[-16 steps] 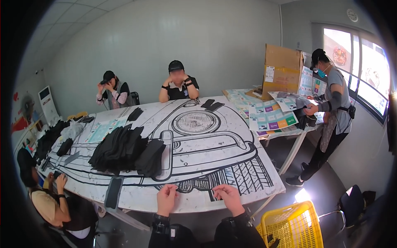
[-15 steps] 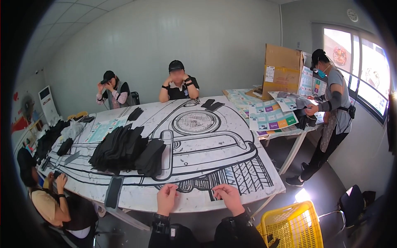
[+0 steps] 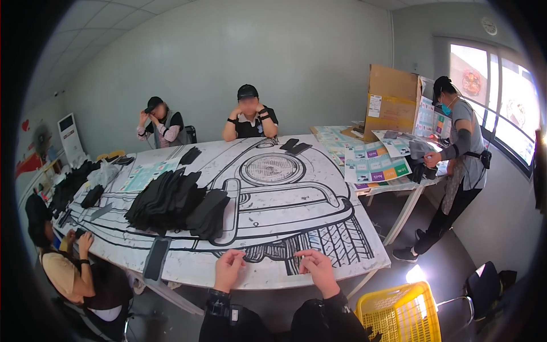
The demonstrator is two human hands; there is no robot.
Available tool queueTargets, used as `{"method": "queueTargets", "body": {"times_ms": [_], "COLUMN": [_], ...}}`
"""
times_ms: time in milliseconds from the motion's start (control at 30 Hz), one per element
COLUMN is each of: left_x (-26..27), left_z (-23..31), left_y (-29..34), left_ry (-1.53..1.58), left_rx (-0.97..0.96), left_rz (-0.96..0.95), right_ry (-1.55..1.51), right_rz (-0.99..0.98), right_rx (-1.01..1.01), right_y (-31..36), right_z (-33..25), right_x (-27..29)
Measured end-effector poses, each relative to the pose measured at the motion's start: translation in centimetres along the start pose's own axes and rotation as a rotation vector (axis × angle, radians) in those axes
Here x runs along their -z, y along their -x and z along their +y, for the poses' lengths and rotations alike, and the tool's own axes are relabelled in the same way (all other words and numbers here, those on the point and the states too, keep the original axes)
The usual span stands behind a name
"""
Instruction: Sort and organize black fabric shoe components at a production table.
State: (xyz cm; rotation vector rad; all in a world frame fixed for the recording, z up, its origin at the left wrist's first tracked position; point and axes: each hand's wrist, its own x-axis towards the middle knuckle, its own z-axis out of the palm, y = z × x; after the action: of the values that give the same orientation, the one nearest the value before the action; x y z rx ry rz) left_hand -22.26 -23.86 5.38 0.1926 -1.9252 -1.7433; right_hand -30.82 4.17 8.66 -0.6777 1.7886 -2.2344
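My left hand [image 3: 229, 269] is raised at the near edge of the table, its fingers curled and the thumb and fingertips drawn together. My right hand [image 3: 317, 271] hovers a little to the right, fingers bent inward toward the left one. Whatever either pinch may hold is too small to make out. A gap separates the two hands. Left of them, a dark flat strip-shaped piece [image 3: 156, 257] lies over the table's near edge. Beyond it is a heaped pile of black fabric-like pieces [image 3: 171, 202].
The white table [image 3: 285, 222] bears a black line drawing. Two dark pieces [image 3: 298, 149] lie at its far side. A yellow basket [image 3: 393, 319] stands low at right. One person [image 3: 68, 273] works at left, two sit across, another stands by printed sheets [image 3: 373, 162] and a cardboard box [image 3: 393, 102].
The view has shifted slightly. My right hand's fingers have curled in a bit more; my left hand stays much as it was. The standing person at right has moved their hands over the sheets.
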Motion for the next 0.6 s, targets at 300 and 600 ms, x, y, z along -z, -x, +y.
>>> {"method": "queueTargets", "body": {"times_ms": [300,600], "left_x": [-3.5,0.5], "left_z": [10.0,1.8], "left_y": [3.5,0.3], "left_ry": [1.322,0.760], "left_rx": [0.247,0.167], "left_rz": [-0.691,-0.410], "right_ry": [-1.324,-0.203], "right_rz": [0.008,-0.032], "right_rx": [-0.325,0.595], "right_y": [3.2,3.0], "right_z": [-12.4,-3.3], "right_x": [-2.1,4.8]}}
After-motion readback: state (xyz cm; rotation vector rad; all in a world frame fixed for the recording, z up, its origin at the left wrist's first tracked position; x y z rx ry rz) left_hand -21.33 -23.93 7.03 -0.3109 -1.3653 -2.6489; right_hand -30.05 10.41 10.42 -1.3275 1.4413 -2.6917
